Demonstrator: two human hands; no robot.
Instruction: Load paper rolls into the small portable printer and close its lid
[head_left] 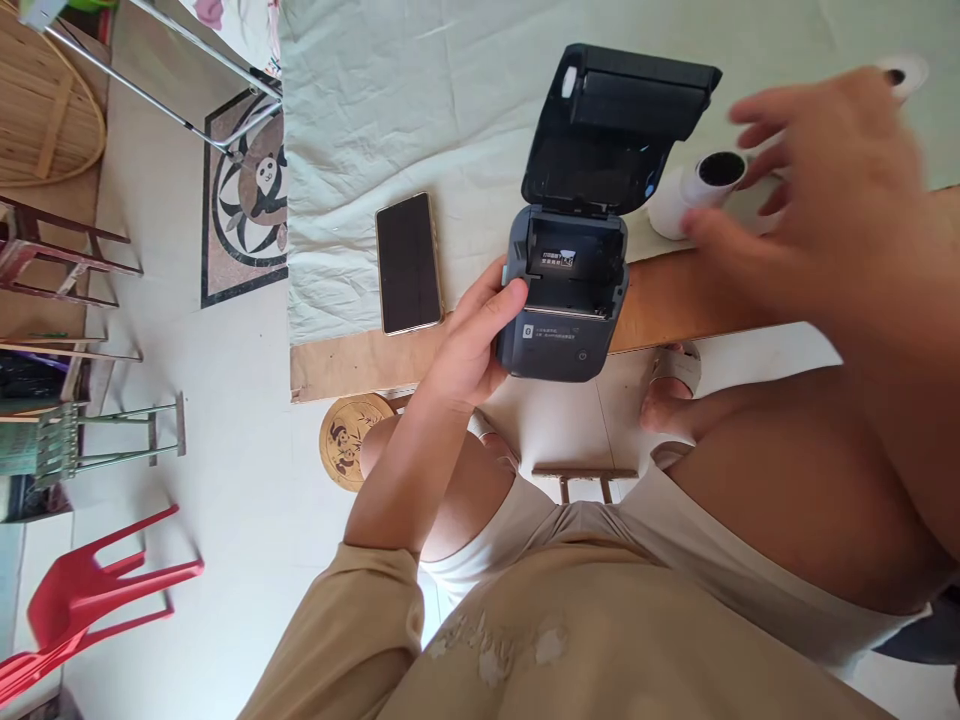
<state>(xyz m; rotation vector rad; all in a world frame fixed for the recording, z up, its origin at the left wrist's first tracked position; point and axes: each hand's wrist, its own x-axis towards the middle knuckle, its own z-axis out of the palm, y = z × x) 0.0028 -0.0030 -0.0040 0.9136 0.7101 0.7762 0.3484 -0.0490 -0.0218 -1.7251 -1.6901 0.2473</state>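
My left hand (480, 330) grips a dark grey portable label printer (559, 345) by its left side, with the thumb on its front edge. The printer's black lid (607, 130) is swung up, and its paper bay shows a small white printed label inside. My right hand (817, 190), a little blurred, is over the table on the right with its fingers and thumb spread. Between thumb and fingertips stands a white paper roll (675, 205) with a dark core; whether the hand touches it I cannot tell.
A smartphone (409, 262) lies on the pale green tablecloth (360, 120), left of the printer. Another white roll (911, 75) is at the far right, partly behind my right hand. A round stool (349, 440) stands below the table edge; a red plastic chair (82, 600) is at left.
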